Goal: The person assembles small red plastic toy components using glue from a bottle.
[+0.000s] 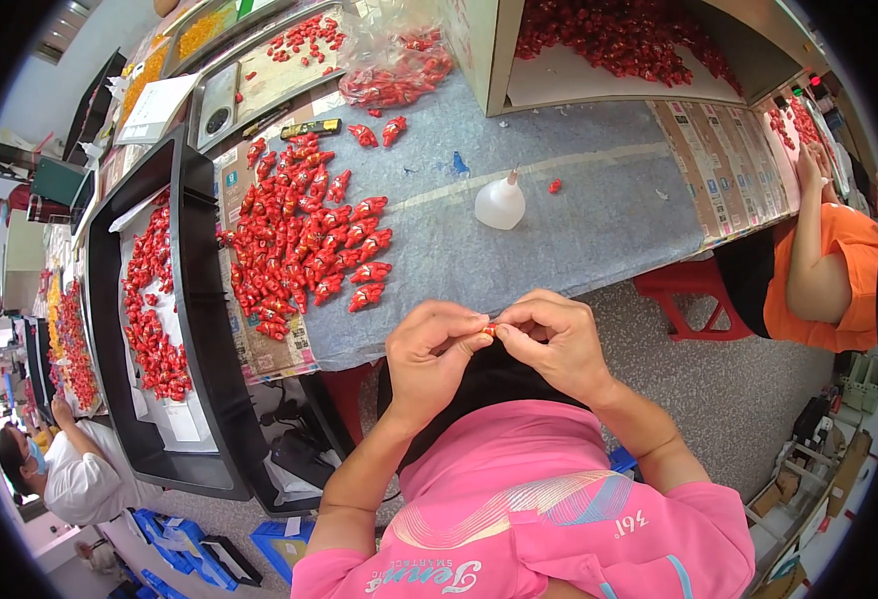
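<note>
My left hand point(437, 357) and my right hand point(554, 344) meet in front of my body, just off the table's near edge. Between their fingertips they pinch a small red plastic piece point(490, 330), mostly covered by the fingers. To the left on the table lies a heap of small red figure-like pieces point(299, 235). A white squeeze bottle point(500, 204) with a thin nozzle stands on the blue-grey cloth point(598, 230). One tiny red part point(556, 186) rests just right of the bottle.
A black tray point(221, 399) of red pieces stands at the left. Behind are a plastic bag point(396, 85) of red pieces, a metal tray point(289, 68) and an open box point(598, 98) of red parts. Co-workers sit left point(89, 469) and right point(824, 275), beside a red stool point(693, 290).
</note>
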### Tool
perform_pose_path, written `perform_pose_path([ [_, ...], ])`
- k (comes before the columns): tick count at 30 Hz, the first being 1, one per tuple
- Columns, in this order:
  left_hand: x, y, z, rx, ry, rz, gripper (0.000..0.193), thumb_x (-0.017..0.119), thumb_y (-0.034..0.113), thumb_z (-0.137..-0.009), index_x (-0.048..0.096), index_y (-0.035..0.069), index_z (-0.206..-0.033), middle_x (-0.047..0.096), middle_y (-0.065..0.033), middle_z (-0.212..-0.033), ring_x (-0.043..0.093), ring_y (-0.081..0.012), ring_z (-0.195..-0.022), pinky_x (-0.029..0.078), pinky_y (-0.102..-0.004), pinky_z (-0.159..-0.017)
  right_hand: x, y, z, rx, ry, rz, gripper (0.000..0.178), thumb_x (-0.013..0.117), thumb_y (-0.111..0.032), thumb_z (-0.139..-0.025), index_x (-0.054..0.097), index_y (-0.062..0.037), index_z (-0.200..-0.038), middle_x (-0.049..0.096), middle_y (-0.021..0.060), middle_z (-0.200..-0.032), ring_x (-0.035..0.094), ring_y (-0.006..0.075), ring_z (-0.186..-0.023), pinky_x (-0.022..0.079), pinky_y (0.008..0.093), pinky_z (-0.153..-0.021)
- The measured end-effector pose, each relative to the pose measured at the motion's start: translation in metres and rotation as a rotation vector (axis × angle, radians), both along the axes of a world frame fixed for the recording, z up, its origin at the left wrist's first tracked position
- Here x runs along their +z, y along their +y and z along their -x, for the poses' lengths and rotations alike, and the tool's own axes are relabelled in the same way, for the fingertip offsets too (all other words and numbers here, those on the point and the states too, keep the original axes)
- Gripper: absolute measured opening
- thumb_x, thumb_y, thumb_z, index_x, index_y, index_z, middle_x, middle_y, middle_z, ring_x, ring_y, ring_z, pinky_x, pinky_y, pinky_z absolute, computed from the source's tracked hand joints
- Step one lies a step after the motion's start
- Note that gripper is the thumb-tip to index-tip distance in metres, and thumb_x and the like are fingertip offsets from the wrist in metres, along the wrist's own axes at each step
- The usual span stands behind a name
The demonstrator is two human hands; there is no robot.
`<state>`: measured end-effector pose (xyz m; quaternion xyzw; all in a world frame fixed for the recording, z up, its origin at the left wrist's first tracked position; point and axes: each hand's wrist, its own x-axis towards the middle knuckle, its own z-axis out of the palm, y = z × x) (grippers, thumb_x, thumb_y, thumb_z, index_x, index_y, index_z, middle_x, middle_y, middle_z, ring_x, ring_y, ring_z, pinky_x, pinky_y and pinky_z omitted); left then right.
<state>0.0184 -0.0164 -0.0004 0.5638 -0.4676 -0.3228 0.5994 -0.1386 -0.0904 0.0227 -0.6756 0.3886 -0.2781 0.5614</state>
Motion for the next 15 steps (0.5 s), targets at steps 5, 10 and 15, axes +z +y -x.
perform_pose_path([
  [5,0.0014,0.0006,0.0003,-0.005,0.001,-0.014,0.017,0.075,-0.006,-0.071,0.071,0.002,-0.086,0.066,-0.0083,-0.086,0.063,-0.0136,-0.076,0.051,-0.023,-0.064,-0.0007,0.0003,0.0004,0.0,0.004,0.0,0.007,0.07,-0.005,-0.079,0.068,0.0004,-0.084,0.064,0.0051,-0.081,0.062,0.0083,-0.066,0.05,0.0211,-0.058],
  [10,0.0006,0.0003,0.0,-0.007,-0.001,-0.007,0.017,0.074,-0.006,-0.072,0.071,0.002,-0.086,0.066,-0.0081,-0.086,0.063,-0.0134,-0.076,0.051,-0.0228,-0.064,-0.0002,0.0,0.0002,0.0,0.001,0.003,0.007,0.07,-0.005,-0.08,0.069,0.0003,-0.084,0.064,0.0052,-0.081,0.062,0.0085,-0.066,0.05,0.0212,-0.057],
  [15,0.0016,0.0005,-0.0003,-0.013,0.004,-0.014,0.016,0.074,-0.006,-0.072,0.071,0.002,-0.086,0.066,-0.0079,-0.086,0.063,-0.0132,-0.076,0.051,-0.0227,-0.064,0.0001,-0.0002,0.0007,0.003,0.004,-0.006,0.007,0.069,-0.006,-0.08,0.069,0.0002,-0.084,0.064,0.0052,-0.082,0.062,0.0086,-0.066,0.05,0.0215,-0.058],
])
